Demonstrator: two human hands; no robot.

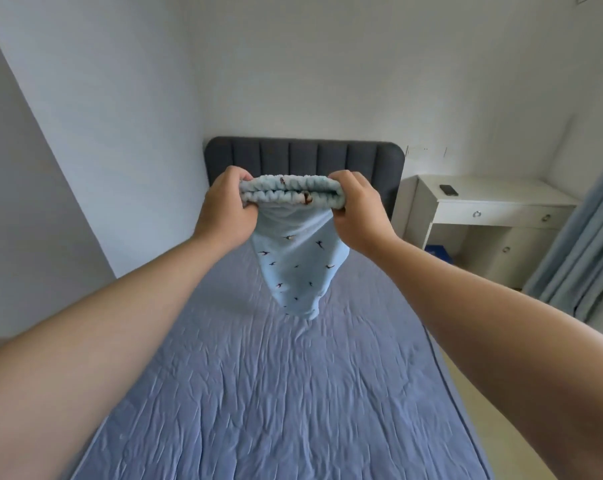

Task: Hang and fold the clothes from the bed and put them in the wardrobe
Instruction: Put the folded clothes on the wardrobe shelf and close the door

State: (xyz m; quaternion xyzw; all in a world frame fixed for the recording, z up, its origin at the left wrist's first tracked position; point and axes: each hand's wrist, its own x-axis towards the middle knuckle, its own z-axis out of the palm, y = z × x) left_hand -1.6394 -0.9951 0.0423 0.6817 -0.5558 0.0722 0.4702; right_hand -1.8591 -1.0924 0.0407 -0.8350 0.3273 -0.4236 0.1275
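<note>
Garment: light blue shorts point(295, 268) with small dark bird prints, held up in the air above the bed, in front of the headboard.
Waistband: gathered elastic waistband point(291, 192) at the top, stretched level from side to side between the two hands, its two layers lying one against the other.
Long axis: runs top to bottom; the cloth hangs straight down from the waistband and narrows to a point at the lower end, which hangs just above the sheet.
Left hand point(225, 206): fingers curled round the left end of the waistband, thumb on top, gripping it.
Right hand point(357, 211): fingers curled round the right end of the waistband, gripping it likewise.
Arms: both bare forearms reach forward and up from the lower corners, the hands at one height.
Bed point(276, 393): blue quilted sheet, creased, under the shorts.
Headboard point(303, 155): dark grey, padded in upright panels, against the white wall.
Desk point(494, 209): white, with drawers, right of the headboard; a dark phone point(449, 190) lies on top.
Curtain point(584, 244): pale blue, at the far right.
</note>
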